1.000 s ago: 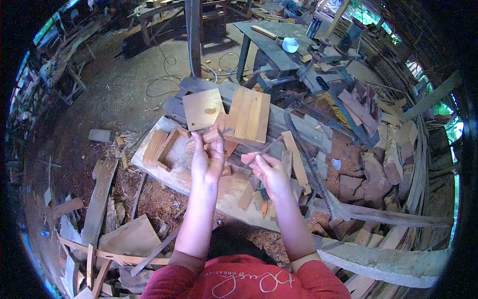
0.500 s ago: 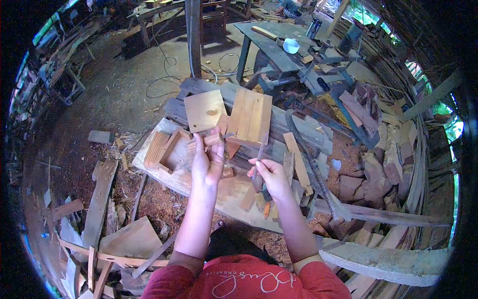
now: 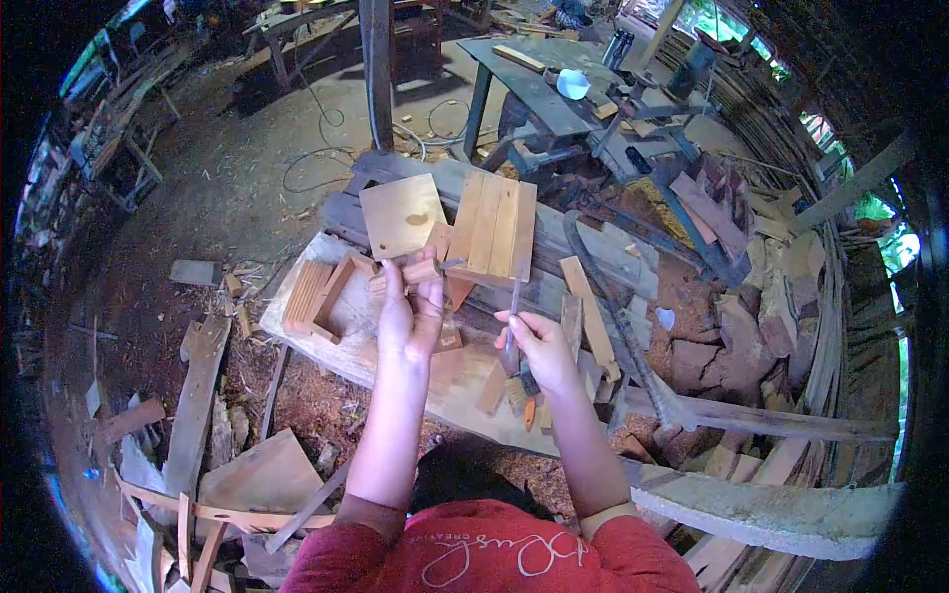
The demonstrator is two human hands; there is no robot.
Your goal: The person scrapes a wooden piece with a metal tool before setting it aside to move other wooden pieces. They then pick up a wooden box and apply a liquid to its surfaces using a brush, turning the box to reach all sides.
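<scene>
My left hand [image 3: 410, 311] is raised over the bench with its fingers closed around a small wooden piece [image 3: 423, 269]; a grey, blade-like tip shows at its right end. My right hand [image 3: 539, 346] pinches a thin, flat strip-like tool [image 3: 515, 306] that points up and away from me. Beyond the hands lie a slatted wooden box [image 3: 491, 222] and a square pale board [image 3: 400, 217] with dark knots. To the left sits an open wooden frame [image 3: 336, 296] with a ridged side. Below my right hand is a brush with an orange handle [image 3: 530, 412].
The work rests on a rough plank bench [image 3: 371, 361]. A long wooden strip [image 3: 589, 311] and a curved dark bar [image 3: 618, 316] lie at its right. Behind stands a table [image 3: 524, 84] with a white bowl [image 3: 572, 84] and a flask. A post [image 3: 376, 79] rises beyond; scrap wood surrounds the bench.
The whole view has shifted slightly. Both hands keep nearly the same pose and hold the same things.
</scene>
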